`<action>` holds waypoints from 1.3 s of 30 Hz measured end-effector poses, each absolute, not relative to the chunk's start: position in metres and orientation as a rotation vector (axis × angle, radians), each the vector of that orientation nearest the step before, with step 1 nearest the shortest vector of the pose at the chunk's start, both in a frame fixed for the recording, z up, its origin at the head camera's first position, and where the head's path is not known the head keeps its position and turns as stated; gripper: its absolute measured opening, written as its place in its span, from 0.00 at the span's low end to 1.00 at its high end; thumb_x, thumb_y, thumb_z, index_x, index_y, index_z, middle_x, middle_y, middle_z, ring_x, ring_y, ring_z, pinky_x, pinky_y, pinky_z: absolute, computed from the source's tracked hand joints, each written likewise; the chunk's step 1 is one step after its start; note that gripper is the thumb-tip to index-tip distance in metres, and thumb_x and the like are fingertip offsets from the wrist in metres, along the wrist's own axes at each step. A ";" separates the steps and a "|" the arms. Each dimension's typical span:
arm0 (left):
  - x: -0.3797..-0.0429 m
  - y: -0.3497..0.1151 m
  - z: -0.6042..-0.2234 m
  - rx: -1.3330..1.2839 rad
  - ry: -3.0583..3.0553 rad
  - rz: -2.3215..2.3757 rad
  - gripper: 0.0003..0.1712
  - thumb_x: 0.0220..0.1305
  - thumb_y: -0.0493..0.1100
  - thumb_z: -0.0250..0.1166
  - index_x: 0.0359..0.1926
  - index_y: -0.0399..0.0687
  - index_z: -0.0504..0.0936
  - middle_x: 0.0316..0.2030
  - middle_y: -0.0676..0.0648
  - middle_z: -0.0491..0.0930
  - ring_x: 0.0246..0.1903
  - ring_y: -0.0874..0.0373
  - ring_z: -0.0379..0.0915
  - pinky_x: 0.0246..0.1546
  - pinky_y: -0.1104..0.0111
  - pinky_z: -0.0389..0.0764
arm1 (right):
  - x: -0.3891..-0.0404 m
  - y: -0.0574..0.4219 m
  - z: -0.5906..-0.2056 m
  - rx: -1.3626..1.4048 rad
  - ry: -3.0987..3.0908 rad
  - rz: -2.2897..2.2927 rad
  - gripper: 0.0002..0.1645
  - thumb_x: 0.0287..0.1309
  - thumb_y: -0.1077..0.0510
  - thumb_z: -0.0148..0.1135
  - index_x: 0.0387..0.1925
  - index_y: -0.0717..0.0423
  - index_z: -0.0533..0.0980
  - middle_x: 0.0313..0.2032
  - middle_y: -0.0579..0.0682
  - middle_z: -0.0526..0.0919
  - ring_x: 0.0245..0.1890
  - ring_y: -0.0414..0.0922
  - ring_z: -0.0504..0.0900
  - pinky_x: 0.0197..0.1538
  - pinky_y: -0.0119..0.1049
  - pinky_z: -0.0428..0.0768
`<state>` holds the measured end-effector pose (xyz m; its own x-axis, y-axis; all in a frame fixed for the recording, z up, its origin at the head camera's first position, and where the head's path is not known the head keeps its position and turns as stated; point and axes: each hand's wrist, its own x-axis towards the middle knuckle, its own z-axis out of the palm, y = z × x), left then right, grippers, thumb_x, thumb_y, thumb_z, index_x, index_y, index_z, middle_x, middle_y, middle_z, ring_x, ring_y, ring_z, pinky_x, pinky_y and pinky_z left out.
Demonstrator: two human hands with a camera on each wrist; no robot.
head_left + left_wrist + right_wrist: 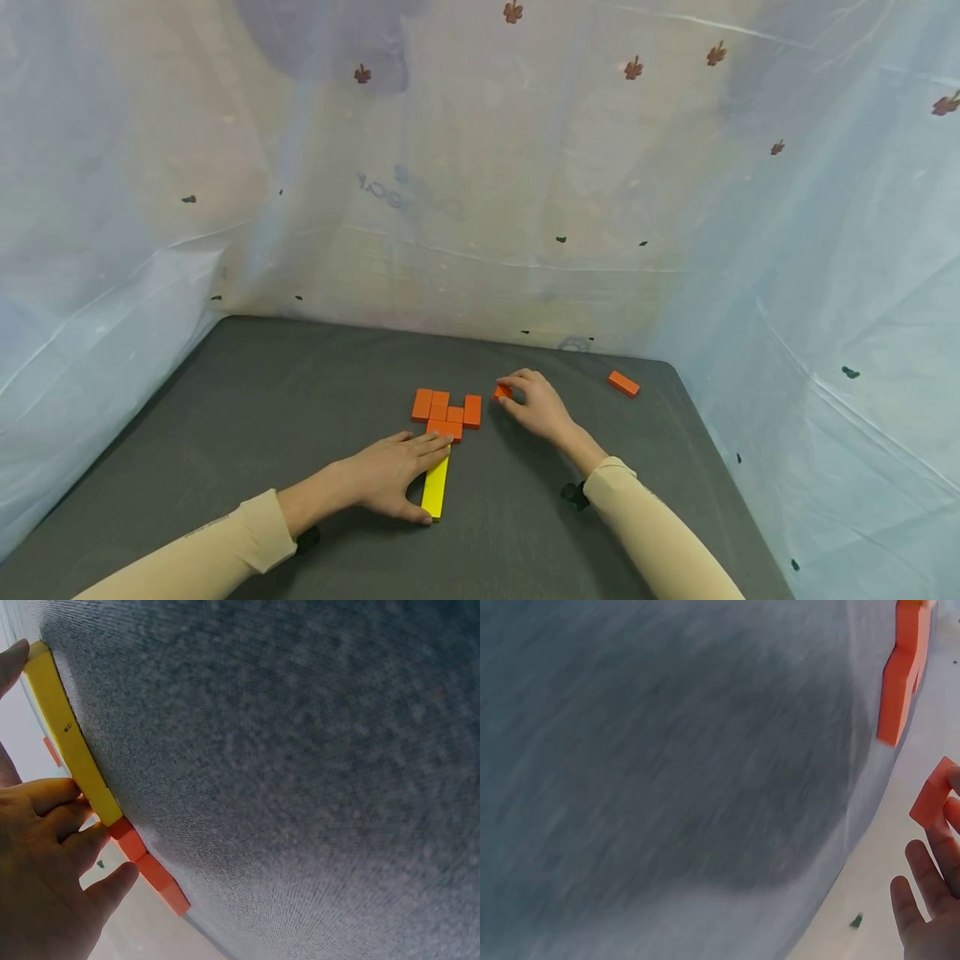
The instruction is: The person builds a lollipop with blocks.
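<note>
A long yellow block (pixel 435 490) lies on the dark table, its far end against a group of several small orange blocks (pixel 422 405) laid flat side by side. My left hand (pixel 386 477) rests over it with spread fingers. In the left wrist view, the thumb is at one end of the yellow block (pixel 71 739), and the fingers touch near its other end and the orange blocks. Just right of the group, my right hand (pixel 542 408) pinches a single orange block (pixel 502 391) between thumb and fingers. The right wrist view shows this block (pixel 932 796) raised off the table.
One loose orange block (pixel 623 383) lies near the table's far right corner. Pale plastic sheeting (pixel 480 183) hangs behind and along both sides of the dark table (pixel 300 383). A small dark device shows under each wrist.
</note>
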<state>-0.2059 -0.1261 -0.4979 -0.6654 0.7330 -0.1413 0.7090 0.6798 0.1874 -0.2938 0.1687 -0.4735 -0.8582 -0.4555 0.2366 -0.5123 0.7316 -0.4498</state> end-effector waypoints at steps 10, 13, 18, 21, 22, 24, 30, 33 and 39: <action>-0.205 -0.125 -0.495 1.159 2.696 0.159 0.63 0.57 0.80 0.65 0.82 0.49 0.58 0.81 0.50 0.54 0.79 0.52 0.52 0.74 0.44 0.60 | -0.298 0.131 -0.478 0.902 -2.797 0.784 0.22 0.71 0.56 0.66 0.62 0.60 0.81 0.56 0.57 0.82 0.56 0.56 0.79 0.57 0.55 0.80; -0.205 -0.125 -0.495 1.163 2.693 0.156 0.63 0.57 0.80 0.64 0.82 0.49 0.58 0.81 0.51 0.54 0.79 0.53 0.52 0.74 0.44 0.60 | -0.300 0.123 -0.482 0.919 -2.797 0.780 0.22 0.71 0.57 0.66 0.62 0.59 0.81 0.55 0.57 0.82 0.56 0.55 0.79 0.56 0.53 0.81; -0.206 -0.125 -0.496 1.165 2.691 0.156 0.63 0.57 0.80 0.64 0.82 0.50 0.57 0.82 0.51 0.53 0.79 0.53 0.51 0.74 0.44 0.60 | -0.303 0.114 -0.486 0.936 -2.807 0.736 0.21 0.71 0.56 0.66 0.62 0.58 0.82 0.56 0.55 0.82 0.56 0.53 0.79 0.57 0.51 0.81; -0.207 -0.125 -0.496 1.164 2.693 0.153 0.63 0.57 0.81 0.64 0.82 0.50 0.57 0.82 0.51 0.53 0.79 0.53 0.51 0.74 0.44 0.60 | -0.304 0.110 -0.487 0.936 -2.820 0.725 0.21 0.71 0.56 0.65 0.63 0.57 0.82 0.56 0.54 0.82 0.57 0.53 0.79 0.57 0.50 0.81; -0.207 -0.125 -0.496 1.163 2.693 0.153 0.63 0.57 0.81 0.64 0.82 0.50 0.57 0.81 0.51 0.53 0.79 0.53 0.51 0.74 0.44 0.60 | -0.304 0.109 -0.487 0.936 -2.824 0.723 0.22 0.71 0.56 0.65 0.63 0.57 0.81 0.56 0.55 0.81 0.57 0.54 0.79 0.57 0.50 0.81; -0.207 -0.125 -0.496 1.165 2.692 0.153 0.63 0.57 0.81 0.63 0.82 0.50 0.57 0.81 0.51 0.53 0.79 0.53 0.51 0.74 0.44 0.60 | -0.305 0.107 -0.487 0.930 -2.834 0.718 0.22 0.72 0.56 0.65 0.63 0.57 0.81 0.57 0.55 0.81 0.57 0.54 0.79 0.57 0.50 0.81; -0.208 -0.125 -0.495 1.171 2.686 0.158 0.63 0.58 0.80 0.63 0.82 0.50 0.57 0.81 0.51 0.54 0.79 0.52 0.52 0.74 0.43 0.61 | -0.305 0.104 -0.489 0.929 -2.855 0.682 0.22 0.72 0.56 0.65 0.64 0.55 0.81 0.57 0.54 0.81 0.55 0.52 0.79 0.55 0.47 0.81; -0.208 -0.126 -0.495 1.173 2.686 0.156 0.63 0.58 0.80 0.63 0.82 0.50 0.57 0.81 0.51 0.54 0.79 0.52 0.52 0.74 0.43 0.61 | -0.305 0.103 -0.489 0.934 -2.858 0.668 0.21 0.72 0.56 0.65 0.63 0.56 0.81 0.56 0.54 0.81 0.55 0.52 0.79 0.55 0.47 0.81; -0.208 -0.125 -0.495 1.168 2.686 0.146 0.62 0.58 0.81 0.62 0.82 0.51 0.57 0.81 0.51 0.54 0.79 0.53 0.52 0.74 0.43 0.62 | -0.305 0.101 -0.488 0.942 -2.857 0.666 0.21 0.72 0.56 0.65 0.63 0.57 0.81 0.56 0.55 0.81 0.56 0.53 0.79 0.57 0.49 0.81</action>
<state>-0.2083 -0.1254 -0.4951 -0.6643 0.7321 -0.1510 0.7114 0.6812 0.1732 -0.3049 0.1006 -0.4881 -0.8116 -0.5532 0.1878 -0.5792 0.7201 -0.3820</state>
